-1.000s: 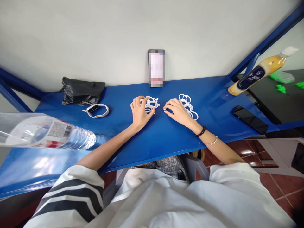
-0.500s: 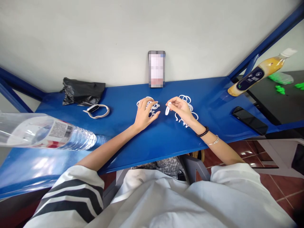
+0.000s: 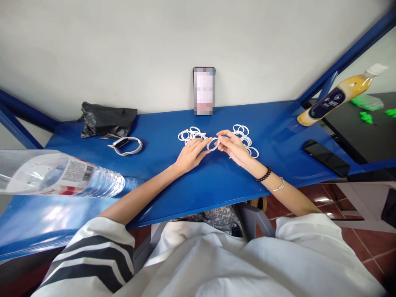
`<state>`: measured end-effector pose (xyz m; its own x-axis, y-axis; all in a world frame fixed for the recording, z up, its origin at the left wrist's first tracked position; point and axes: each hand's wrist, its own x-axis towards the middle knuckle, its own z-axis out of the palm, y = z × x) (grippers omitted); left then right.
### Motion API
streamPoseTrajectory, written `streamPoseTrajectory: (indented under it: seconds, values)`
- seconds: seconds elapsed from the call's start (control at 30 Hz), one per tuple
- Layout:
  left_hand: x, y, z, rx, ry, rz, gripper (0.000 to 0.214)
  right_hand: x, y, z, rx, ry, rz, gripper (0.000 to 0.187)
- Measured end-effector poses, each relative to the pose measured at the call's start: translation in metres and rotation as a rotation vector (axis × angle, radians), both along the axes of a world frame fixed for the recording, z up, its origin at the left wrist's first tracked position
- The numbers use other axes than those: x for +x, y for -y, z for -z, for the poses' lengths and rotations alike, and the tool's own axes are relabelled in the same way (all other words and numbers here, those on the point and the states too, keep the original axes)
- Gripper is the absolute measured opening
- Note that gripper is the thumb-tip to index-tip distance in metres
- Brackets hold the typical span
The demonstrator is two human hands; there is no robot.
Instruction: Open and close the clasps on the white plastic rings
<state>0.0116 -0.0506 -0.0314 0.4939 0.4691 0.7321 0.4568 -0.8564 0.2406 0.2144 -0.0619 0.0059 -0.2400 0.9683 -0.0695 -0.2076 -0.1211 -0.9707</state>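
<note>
A white ring (image 3: 212, 149) is held between my two hands above the blue tabletop. My left hand (image 3: 191, 156) pinches its left side with thumb and fingers. At the ring's right side, my right hand (image 3: 233, 149) grips it with the fingertips. Behind my left hand lies a loose cluster of white rings (image 3: 185, 135), partly hidden by the fingers. Another group of white rings (image 3: 246, 139) lies to the right of my right hand, which covers part of it.
A phone (image 3: 204, 91) leans upright against the wall. On the left are a black plastic bag (image 3: 108, 119), a watch (image 3: 130, 152) and a large clear bottle (image 3: 77, 173). A yellow drink bottle (image 3: 335, 97) and a dark phone (image 3: 326, 157) are on the right.
My left hand has gone from spread fingers over the left cluster to pinching the ring. My right hand has turned the ring it held, so its round opening now shows.
</note>
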Motion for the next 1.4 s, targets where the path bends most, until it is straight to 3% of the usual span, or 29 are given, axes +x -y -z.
streamPoseTrajectory:
  seconds: [0.27,0.4,0.67,0.9,1.2,1.4]
  values:
    - [-0.0023,-0.0009,-0.0020,-0.100,0.018,-0.039,0.059,-0.0054,0.0010,0.0004,0.041,0.051,-0.006,0.034]
    - [-0.0023,-0.0013,-0.0028,-0.087,0.043,-0.068,0.055,-0.0068,0.0019,0.0002,0.073,0.070,-0.019,0.037]
    - [-0.0011,-0.0031,-0.0018,-0.158,0.105,-0.151,0.048,-0.0052,0.0059,0.0000,0.381,0.278,0.015,0.031]
    - [-0.0021,-0.0046,-0.0009,-0.157,0.115,-0.129,0.048,-0.0046,0.0030,0.0023,0.533,0.399,0.127,0.018]
    - [-0.0011,-0.0052,0.0001,-0.156,0.109,-0.122,0.046,-0.0042,0.0006,0.0056,0.609,0.477,0.195,0.021]
    - [-0.0006,-0.0030,-0.0023,-0.166,0.093,-0.117,0.042,-0.0038,0.0011,0.0019,0.588,0.517,0.160,0.028]
